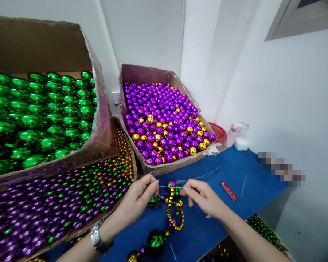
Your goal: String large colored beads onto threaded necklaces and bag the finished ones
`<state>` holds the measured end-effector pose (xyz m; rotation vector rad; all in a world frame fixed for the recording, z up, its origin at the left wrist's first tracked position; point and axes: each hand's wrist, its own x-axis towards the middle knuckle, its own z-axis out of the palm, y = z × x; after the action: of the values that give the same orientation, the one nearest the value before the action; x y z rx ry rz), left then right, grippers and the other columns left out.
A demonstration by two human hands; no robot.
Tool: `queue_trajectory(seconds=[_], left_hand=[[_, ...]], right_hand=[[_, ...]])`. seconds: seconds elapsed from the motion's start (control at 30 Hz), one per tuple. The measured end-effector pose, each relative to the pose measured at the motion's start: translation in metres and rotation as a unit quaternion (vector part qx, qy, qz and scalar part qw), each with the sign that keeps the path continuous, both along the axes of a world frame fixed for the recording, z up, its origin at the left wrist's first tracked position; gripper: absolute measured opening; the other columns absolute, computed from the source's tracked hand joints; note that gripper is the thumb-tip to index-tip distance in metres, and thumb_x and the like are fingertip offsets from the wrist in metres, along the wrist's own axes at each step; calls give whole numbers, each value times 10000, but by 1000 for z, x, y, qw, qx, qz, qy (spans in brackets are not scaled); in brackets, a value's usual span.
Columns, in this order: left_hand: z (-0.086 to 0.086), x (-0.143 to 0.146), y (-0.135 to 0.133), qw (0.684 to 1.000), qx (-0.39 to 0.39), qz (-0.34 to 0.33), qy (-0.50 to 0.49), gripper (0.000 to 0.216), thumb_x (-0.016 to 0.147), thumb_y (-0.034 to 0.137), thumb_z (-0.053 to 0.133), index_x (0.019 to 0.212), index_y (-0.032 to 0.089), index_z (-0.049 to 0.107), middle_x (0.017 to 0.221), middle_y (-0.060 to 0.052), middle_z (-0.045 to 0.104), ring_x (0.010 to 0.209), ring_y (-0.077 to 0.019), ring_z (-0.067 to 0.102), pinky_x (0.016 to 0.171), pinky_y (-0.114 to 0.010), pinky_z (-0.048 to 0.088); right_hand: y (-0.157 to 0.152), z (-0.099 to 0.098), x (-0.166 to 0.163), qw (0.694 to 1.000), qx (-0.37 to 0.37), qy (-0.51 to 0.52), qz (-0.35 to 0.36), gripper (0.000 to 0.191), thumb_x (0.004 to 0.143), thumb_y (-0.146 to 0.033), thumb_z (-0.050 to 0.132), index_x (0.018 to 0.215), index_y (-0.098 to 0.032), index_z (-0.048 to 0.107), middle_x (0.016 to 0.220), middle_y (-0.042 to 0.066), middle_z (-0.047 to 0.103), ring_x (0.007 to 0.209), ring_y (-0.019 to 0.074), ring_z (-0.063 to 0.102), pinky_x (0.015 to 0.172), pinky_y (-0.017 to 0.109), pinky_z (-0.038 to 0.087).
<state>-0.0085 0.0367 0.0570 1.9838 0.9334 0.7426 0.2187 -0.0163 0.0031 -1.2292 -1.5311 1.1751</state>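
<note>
My left hand (141,198) and my right hand (200,196) hover over a blue table (235,171), each pinching an end of a thin wire (169,187) stretched between them. A purple bead (170,185) sits on the wire between the hands. Below it hangs a bead strand (175,214) with small gold beads and a large green ball (155,241). The free tail of the wire runs up and right from my right hand. A metal watch (97,238) is on my left wrist.
A cardboard box of purple and gold balls (164,120) stands behind the hands. A box of green balls (41,116) sits stacked on a box of mixed small beads (57,203) at the left. A red strip (229,191), a red basket (218,133) and white walls lie right.
</note>
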Motion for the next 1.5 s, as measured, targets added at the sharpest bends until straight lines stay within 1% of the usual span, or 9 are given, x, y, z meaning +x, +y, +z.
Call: queue_trajectory(seconds=[0.17,0.4,0.53,0.7,0.87,1.17,1.27,1.4,1.5], left_hand=[[2,14,-10,949,-229,-39,-212,228,914,343,452,935,158,584,844,-41,599,584,-94,436,547,-224,373],[-3,21,-5,892,-268,-59,-360,233,905,293,492,718,157,521,673,-24,550,798,-164,557,598,-223,401],[-5,25,-5,865,-307,-78,-388,216,898,299,500,742,151,516,709,-30,537,757,-166,575,492,-197,390],[4,31,-8,855,-300,-119,-405,205,917,253,458,737,158,483,646,-1,488,651,-135,537,462,-197,367],[17,20,-9,884,-244,-141,-372,205,918,232,454,726,161,470,641,0,482,595,-116,484,437,-199,323],[-6,12,-9,939,-222,-80,-250,266,939,284,421,713,152,461,676,1,520,522,-74,423,497,-232,319],[3,19,-7,950,-180,-84,-242,236,931,297,440,749,155,488,707,-14,552,590,-102,483,559,-252,379],[16,27,-4,955,-143,-93,-243,223,926,291,447,756,159,504,700,-11,554,687,-131,535,709,-303,433],[26,31,0,958,-126,-101,-237,230,926,293,443,749,160,503,701,-14,562,716,-141,555,730,-312,439]], right_hand=[[3,-15,-19,999,-25,36,22,302,912,-402,501,759,-156,587,621,-35,549,537,87,510,550,199,374],[-4,-17,-11,986,-44,161,-7,364,878,-465,493,673,-164,483,906,40,562,549,70,426,485,200,324],[-7,0,-12,915,-41,397,-63,324,916,-448,354,699,-210,321,1123,63,561,478,65,277,420,198,228],[-2,34,-23,849,-13,528,16,263,913,-370,427,709,-231,335,540,-77,426,375,66,183,385,183,209],[1,49,-18,900,3,434,23,266,910,-302,493,686,-197,397,508,-86,275,432,60,270,444,193,229],[-7,14,-18,965,-3,257,-60,261,967,-348,392,753,-200,406,611,-70,279,519,81,265,490,216,235],[-6,25,-16,992,74,55,-84,148,973,-309,395,952,-209,503,657,-44,411,573,101,375,541,232,285],[-2,39,-13,887,266,-374,-49,275,953,-198,370,1205,-175,477,851,47,572,755,173,502,683,292,364],[5,47,-11,781,347,-518,-31,236,935,-191,381,897,-158,612,737,50,531,706,185,459,649,301,346]])
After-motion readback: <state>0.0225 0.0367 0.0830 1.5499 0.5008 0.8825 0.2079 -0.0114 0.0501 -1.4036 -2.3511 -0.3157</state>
